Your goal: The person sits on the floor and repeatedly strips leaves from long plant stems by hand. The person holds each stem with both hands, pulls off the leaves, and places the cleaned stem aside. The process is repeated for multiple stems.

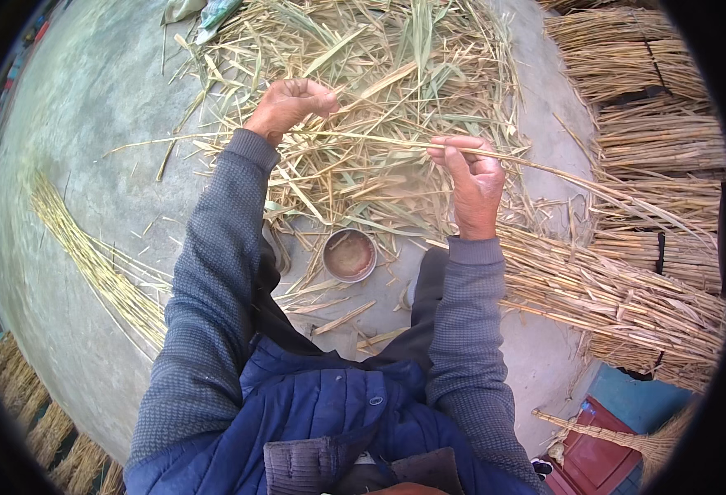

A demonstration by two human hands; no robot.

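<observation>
My right hand (472, 180) pinches a long thin reed stalk (536, 159) between thumb and fingers. The stalk runs leftward past my left hand and trails off to the right, where its end splits into fine strands. Above the stalk, my left hand (295, 107) is closed in a pinch; whatever is in its fingertips is too small to tell. Under both hands spreads a heap of dry and greenish leaf strips (330, 177). A small round metal bowl (350, 256), with a brownish inside, sits on the floor between my feet.
At left lies a fan of thin, pale stalks (91, 247). A loose reed bundle (610, 289) reaches in from the right, near my right forearm. Tied bundles (643, 58) line the right side. A broom (619, 436) rests by a red panel (590, 462) at lower right.
</observation>
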